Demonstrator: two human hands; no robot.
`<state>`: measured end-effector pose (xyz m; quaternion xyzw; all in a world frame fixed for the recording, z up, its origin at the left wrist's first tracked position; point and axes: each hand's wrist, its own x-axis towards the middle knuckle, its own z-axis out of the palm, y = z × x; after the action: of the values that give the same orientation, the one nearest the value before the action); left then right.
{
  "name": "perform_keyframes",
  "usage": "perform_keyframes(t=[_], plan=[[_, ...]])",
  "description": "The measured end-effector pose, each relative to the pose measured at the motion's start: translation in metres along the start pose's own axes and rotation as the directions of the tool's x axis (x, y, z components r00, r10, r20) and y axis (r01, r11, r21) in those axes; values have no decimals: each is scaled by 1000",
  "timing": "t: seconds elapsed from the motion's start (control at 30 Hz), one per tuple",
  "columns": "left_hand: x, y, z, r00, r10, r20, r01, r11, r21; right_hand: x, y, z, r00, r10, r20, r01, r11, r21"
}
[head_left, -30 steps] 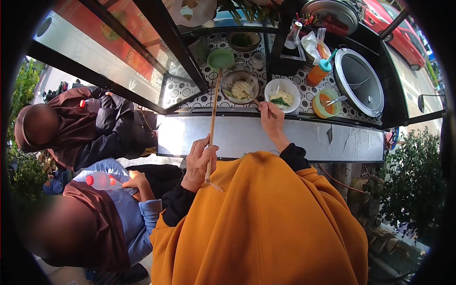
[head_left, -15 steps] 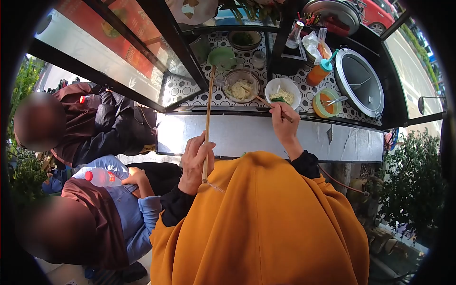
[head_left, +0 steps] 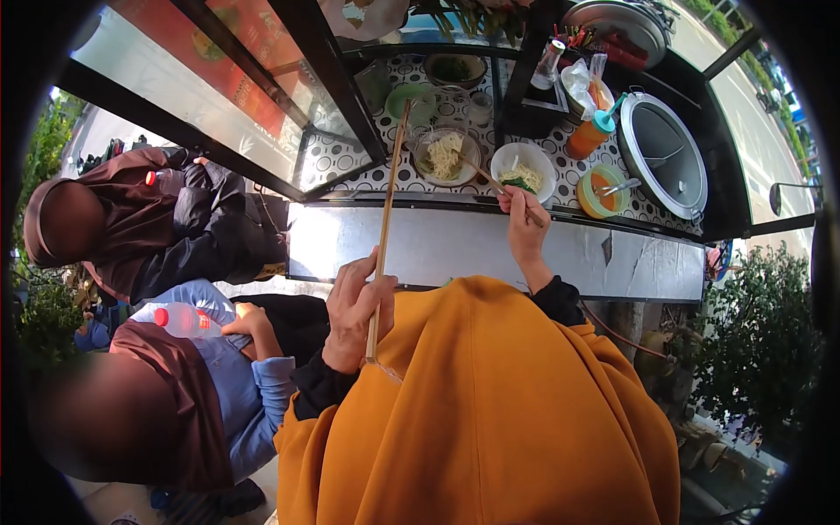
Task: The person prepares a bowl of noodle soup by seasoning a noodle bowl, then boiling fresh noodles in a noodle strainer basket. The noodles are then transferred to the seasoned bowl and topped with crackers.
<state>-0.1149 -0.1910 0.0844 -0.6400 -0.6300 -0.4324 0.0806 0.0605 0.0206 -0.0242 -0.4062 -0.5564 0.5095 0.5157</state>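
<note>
My left hand (head_left: 353, 308) grips a long wooden stick (head_left: 385, 214) whose far end reaches a green strainer-like scoop (head_left: 411, 101) above the counter. My right hand (head_left: 525, 226) holds a utensil (head_left: 481, 175) that points into a glass bowl of noodles (head_left: 446, 155). Beside it stands a white bowl (head_left: 522, 171) with noodles and greens. Both sleeves are black under an orange garment (head_left: 490, 411).
The dotted counter (head_left: 367, 166) of a glass-walled food cart carries a green sauce dish (head_left: 602, 190), an orange squeeze bottle (head_left: 591, 133), a large pot (head_left: 662, 153) and another bowl (head_left: 452, 68). Two seated people (head_left: 166, 219) are at left, one holding a water bottle (head_left: 188, 319).
My left hand has tilted the long stick slightly to the right. My right hand has stayed near the white bowl, its utensil still in the glass noodle bowl.
</note>
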Motion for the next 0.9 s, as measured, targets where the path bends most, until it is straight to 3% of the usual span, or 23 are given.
perform_keyframes(t=[0.2,0.3,0.4,0.5,0.57,0.7,0.8,0.9], plan=[[1,-15,14,998,-30,54,29,1000,4,7,-9,-11,992,-71,107,111,894,-434],[0,-22,30,994,-62,89,64,998,-15,14,8,4,980,-102,171,175,851,-495],[4,-20,37,993,-63,99,66,998,-23,17,38,28,997,-31,70,36,996,-80],[10,-5,13,998,-44,40,44,999,-16,13,7,15,999,41,-8,-40,998,58],[10,0,2,999,-41,30,41,999,-17,13,9,-4,999,-24,30,30,978,-208],[10,-10,13,994,-78,73,79,997,-10,13,-6,-9,989,-44,141,122,785,-607],[11,-22,37,989,-114,98,116,993,-19,19,40,20,983,-168,80,184,944,-274],[16,-13,29,994,-68,84,70,998,-12,15,31,30,996,-61,-64,60,998,-12]])
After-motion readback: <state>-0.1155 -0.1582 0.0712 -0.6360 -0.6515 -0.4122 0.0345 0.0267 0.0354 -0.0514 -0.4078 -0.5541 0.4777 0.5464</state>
